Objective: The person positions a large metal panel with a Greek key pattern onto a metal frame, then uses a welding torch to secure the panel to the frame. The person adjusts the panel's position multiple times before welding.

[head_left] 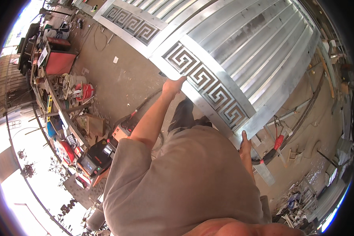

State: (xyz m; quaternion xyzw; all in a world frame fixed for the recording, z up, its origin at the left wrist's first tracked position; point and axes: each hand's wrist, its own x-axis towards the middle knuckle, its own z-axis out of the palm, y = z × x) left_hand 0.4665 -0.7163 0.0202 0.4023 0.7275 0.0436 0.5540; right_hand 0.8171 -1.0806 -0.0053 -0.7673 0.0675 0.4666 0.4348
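Observation:
A large silvery metal gate panel (259, 111) with long ribbed slats and a Greek-key fretwork band fills the upper right. My left hand (174, 86) grips its near edge beside the fretwork, fingers partly hidden under the frame. At the panel's near right corner my right hand (245, 145) is closed on the edge, thumb on top and the other fingers out of sight below. Against the first panel's left side lies a second matching gate panel (155, 46), its own fretwork band showing.
A red-handled clamp (278, 142) with a cable hangs by the near right corner. On the left stand a dark machine with a screen (91, 163), a red box (61, 62) and a red bucket (87, 91). Scrap metal pieces (299, 200) lie at lower right. A cable (145, 101) crosses the floor.

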